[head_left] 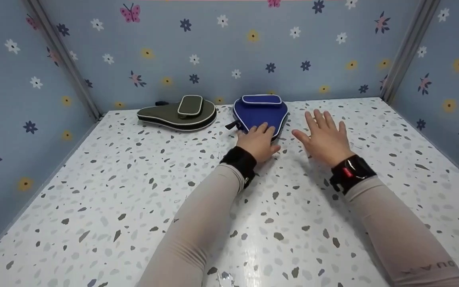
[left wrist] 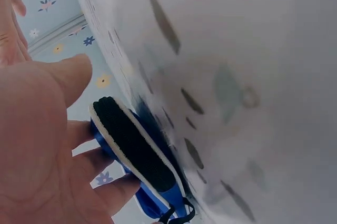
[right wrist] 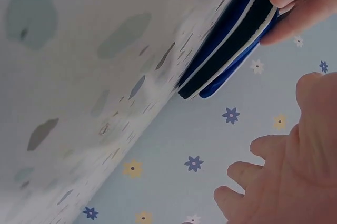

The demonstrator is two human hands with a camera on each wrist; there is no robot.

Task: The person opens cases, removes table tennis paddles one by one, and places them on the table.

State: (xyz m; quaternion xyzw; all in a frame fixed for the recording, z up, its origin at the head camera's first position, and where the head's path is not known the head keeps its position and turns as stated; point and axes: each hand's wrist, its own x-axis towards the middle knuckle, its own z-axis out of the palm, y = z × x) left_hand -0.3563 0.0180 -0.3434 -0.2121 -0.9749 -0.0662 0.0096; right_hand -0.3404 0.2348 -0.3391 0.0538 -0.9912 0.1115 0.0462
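Observation:
A blue table tennis paddle case (head_left: pixel 259 113) with white piping lies near the back of the table, its narrow end toward me. My left hand (head_left: pixel 256 142) rests its fingers on that narrow end, thumb held apart from it; the left wrist view shows the fingers against the case's dark zipped side (left wrist: pixel 137 142). To the right of the case, my right hand (head_left: pixel 327 139) hovers with fingers spread and touches nothing. In the right wrist view the right palm (right wrist: pixel 295 176) is apart from the blue case (right wrist: pixel 231 40). An olive green paddle case (head_left: pixel 177 113) lies to the left.
The white speckled tabletop (head_left: pixel 134 199) is bounded by blue flowered panels (head_left: pixel 213 48) at the back and both sides. Grey metal posts (head_left: pixel 64 59) stand at the back corners. A small shiny clear piece (head_left: pixel 226 279) lies at the near edge.

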